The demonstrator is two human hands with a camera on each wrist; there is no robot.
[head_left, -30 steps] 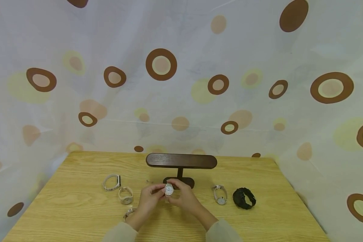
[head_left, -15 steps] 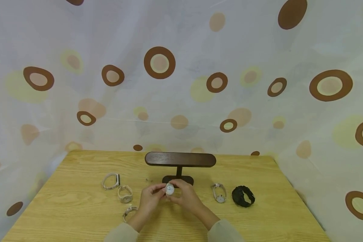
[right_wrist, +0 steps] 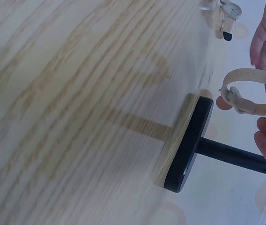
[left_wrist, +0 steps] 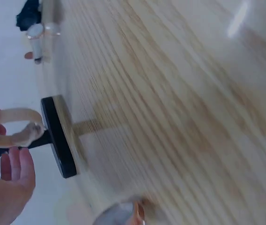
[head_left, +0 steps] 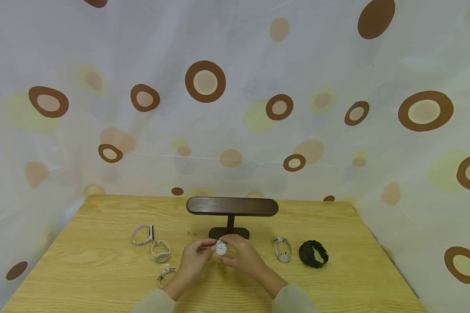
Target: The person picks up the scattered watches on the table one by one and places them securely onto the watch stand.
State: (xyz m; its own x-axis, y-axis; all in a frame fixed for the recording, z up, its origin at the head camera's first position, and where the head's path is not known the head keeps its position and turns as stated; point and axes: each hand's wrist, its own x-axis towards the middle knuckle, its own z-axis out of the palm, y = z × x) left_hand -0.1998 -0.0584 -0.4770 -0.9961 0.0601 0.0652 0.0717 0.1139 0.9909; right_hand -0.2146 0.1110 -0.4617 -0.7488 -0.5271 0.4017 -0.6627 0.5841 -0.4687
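Note:
A white-faced wristwatch (head_left: 221, 248) with a pale strap is held up in front of the dark watch stand (head_left: 232, 206), its dial turned upward toward my head. At its left edge my left hand (head_left: 193, 259) pinches with thumb and forefinger. From the other side my right hand (head_left: 245, 257) grips it between thumb and fingers. In the right wrist view the strap (right_wrist: 247, 75) forms a buckled loop below the case. The left wrist view shows the left hand's other fingers (left_wrist: 26, 166) just beside that loop. The case is mostly cut off in both wrist views.
Left on the wooden table (head_left: 82, 252) lie a slim fitness band (head_left: 142, 235), a beige watch (head_left: 161, 252) and another watch (head_left: 166, 275) partly behind the left wrist. Right are a pale-strapped watch (head_left: 283, 250) and a chunky black watch (head_left: 314, 254). A patterned curtain (head_left: 235, 130) surrounds the table.
The held watch has shifted slightly right and down between both hands. The left thumb, earlier over the watch's edge, now sits beside it. Nothing on the table has moved.

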